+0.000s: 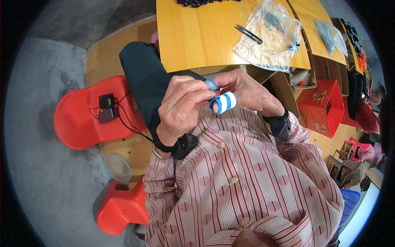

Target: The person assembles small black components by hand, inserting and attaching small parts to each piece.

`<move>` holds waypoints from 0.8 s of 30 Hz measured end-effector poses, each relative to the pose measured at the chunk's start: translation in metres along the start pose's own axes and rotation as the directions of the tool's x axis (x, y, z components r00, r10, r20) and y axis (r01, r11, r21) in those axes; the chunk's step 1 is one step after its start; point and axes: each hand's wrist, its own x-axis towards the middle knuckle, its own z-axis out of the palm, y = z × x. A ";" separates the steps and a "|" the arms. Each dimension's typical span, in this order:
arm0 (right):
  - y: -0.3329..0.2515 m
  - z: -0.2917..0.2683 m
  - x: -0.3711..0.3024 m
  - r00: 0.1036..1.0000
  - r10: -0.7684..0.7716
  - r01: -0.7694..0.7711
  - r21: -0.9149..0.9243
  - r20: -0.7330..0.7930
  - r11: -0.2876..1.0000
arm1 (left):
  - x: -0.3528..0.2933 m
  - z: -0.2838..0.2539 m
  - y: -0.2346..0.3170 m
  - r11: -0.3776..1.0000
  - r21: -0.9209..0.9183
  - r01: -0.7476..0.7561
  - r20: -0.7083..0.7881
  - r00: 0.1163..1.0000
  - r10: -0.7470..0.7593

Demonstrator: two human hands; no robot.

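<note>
Tabletop [193,39] bag [259,51] holds grey bits [274,22]; left hand [179,108] and right hand [249,91] pinch a blue piece [211,85].

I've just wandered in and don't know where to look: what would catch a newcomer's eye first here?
Probably the blue-and-white striped wrap on a finger of the right hand, near the centre, just below the small blue piece at the fingertips of the left hand. Next might come the bright red plastic chair at the left, bearing black boxes with cables, then the patterned red box at the right.
</note>
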 end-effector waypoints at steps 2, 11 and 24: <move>0.002 0.003 -0.001 1.000 -0.020 0.020 0.004 -0.006 1.000 | -0.001 0.000 -0.001 1.000 0.009 -0.015 0.005 1.000 0.015; 0.011 0.011 0.000 0.986 -0.140 0.143 0.031 -0.089 0.989 | 0.001 -0.005 0.002 0.997 0.070 -0.030 0.042 0.999 0.028; 0.009 0.010 -0.006 0.879 -0.465 0.355 -0.503 -0.107 0.788 | -0.004 -0.017 0.002 0.991 0.135 0.024 0.047 0.998 -0.031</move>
